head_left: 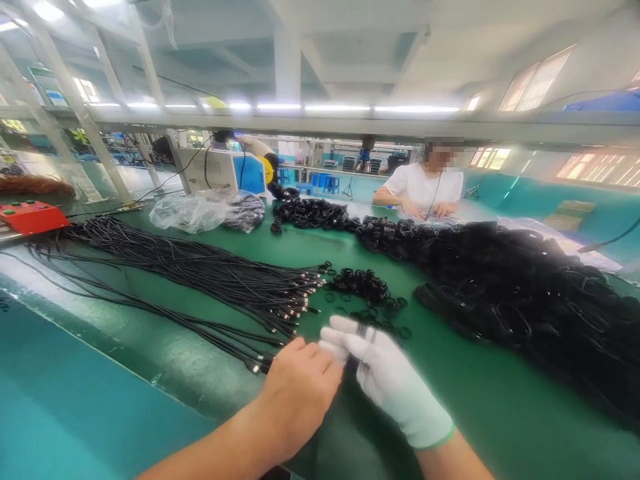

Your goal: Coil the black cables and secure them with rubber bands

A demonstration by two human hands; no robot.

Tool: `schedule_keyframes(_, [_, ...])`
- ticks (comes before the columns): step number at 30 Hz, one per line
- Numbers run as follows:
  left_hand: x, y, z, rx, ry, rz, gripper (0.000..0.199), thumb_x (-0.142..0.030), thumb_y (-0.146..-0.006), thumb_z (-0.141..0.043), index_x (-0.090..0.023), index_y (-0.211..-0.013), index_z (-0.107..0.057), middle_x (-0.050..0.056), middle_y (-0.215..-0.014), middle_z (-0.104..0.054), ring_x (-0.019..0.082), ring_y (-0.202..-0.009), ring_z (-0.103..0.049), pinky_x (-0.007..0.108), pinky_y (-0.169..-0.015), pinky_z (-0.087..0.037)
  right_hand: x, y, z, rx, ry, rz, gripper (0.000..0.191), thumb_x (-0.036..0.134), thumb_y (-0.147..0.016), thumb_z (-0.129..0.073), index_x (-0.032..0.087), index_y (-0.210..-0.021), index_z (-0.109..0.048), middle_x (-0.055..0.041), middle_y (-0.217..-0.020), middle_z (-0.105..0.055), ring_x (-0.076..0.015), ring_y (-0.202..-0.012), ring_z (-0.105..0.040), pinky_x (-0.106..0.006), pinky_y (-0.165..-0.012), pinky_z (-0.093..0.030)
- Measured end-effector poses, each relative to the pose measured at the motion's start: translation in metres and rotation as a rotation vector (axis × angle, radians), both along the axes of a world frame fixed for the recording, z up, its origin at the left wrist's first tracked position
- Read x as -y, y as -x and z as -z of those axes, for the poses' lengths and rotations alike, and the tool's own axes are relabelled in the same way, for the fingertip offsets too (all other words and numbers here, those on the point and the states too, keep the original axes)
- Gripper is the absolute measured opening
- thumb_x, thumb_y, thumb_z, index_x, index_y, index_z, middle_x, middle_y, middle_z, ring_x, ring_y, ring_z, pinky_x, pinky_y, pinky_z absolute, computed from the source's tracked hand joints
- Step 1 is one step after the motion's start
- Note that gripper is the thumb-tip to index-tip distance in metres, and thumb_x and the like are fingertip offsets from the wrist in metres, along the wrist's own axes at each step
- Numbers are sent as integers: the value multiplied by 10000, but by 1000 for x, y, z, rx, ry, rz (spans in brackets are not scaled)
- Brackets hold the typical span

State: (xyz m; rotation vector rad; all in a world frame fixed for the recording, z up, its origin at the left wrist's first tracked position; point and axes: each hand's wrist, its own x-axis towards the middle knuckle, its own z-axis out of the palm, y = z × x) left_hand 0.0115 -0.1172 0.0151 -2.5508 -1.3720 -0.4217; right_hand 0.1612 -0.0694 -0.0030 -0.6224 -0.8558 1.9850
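Observation:
My bare left hand (pixel 303 390) is closed, fingers curled, its knuckles against the gloved fingertips. What it grips is hidden. My right hand (pixel 385 377) wears a white glove with a green cuff, and thin black rings (pixel 362 329) circle one or more of its fingers. A dark thing (pixel 352 364) shows under those bent fingers, too covered to name. Left of my hands, black cables (pixel 200 267) lie lengthwise with metal plug ends (pixel 300 293) toward me. Just beyond the glove is a small pile of black rings (pixel 363 285), with several scattered loose.
A long heap of coiled black cables (pixel 500 287) covers the right side of the green table (pixel 465 387). A red control box (pixel 33 217), a plastic bag (pixel 190 210) and a white-and-blue machine (pixel 225 170) stand at the left and back. A person (pixel 425 183) works across the table.

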Motion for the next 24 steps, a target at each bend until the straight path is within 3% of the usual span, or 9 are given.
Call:
schedule_keyframes(3, [-14, 18, -21, -75, -47, 212, 206, -281, -875, -484, -181, -700, -523, 4, -672, -576, 157, -643, -485, 307, -617, -307, 7, 6, 3, -22, -54, -234, 183, 231, -752, -681, 93, -864, -639, -68, -779, -644, -171, -765, -601, -354, -799, -445])
schedule_keyframes(7, [-34, 33, -36, -38, 78, 324, 166, -326, -824, -571, -192, -727, -576, -22, -688, -595, 131, -675, -486, 281, -694, -348, 13, 9, 12, -167, 1, -461, 186, 235, -783, -647, 83, -886, -619, -55, -748, -603, -133, -698, -568, -348, -771, -442])
schedule_keyframes(12, [-41, 32, -28, 40, 107, 388, 120, -306, -796, -627, -203, -733, -620, -27, -787, -637, 143, -831, -517, 298, -858, -341, 14, 10, 19, -132, 84, -528, 252, 177, -738, -661, 50, -946, -597, -78, -791, -595, -160, -700, -600, -386, -755, -450])
schedule_keyframes(15, [-40, 30, -33, 12, 110, 397, 160, -270, -809, -608, -180, -676, -605, 5, -845, -624, 165, -862, -523, 291, -789, -376, 14, 8, 20, -89, 113, -567, 261, 207, -727, -643, 24, -910, -607, -125, -789, -636, -232, -699, -652, -424, -732, -464])
schedule_keyframes(18, [-42, 31, -40, 103, 392, 374, 141, -226, -810, -598, -176, -680, -618, -6, -764, -587, 113, -708, -532, 209, -632, -398, 16, 6, 21, -121, 160, -630, 322, 268, -714, -647, 17, -912, -605, -145, -758, -663, -271, -686, -668, -427, -685, -481])
schedule_keyframes(22, [-42, 32, -30, 587, 872, 200, 66, -229, -771, -608, -163, -777, -612, -36, -651, -552, 82, -566, -493, 170, -508, -384, 18, 5, 22, -221, 190, -629, 293, 299, -702, -676, 62, -845, -582, -76, -692, -638, -226, -671, -653, -512, -785, -461])
schedule_keyframes(24, [-36, 30, -18, 823, 960, 101, 88, -230, -782, -567, -152, -817, -591, -41, -633, -528, 74, -527, -447, 169, -469, -356, 18, 7, 21, -248, 199, -614, 314, 294, -671, -713, 78, -850, -571, -63, -719, -630, -211, -699, -643, -521, -821, -448])
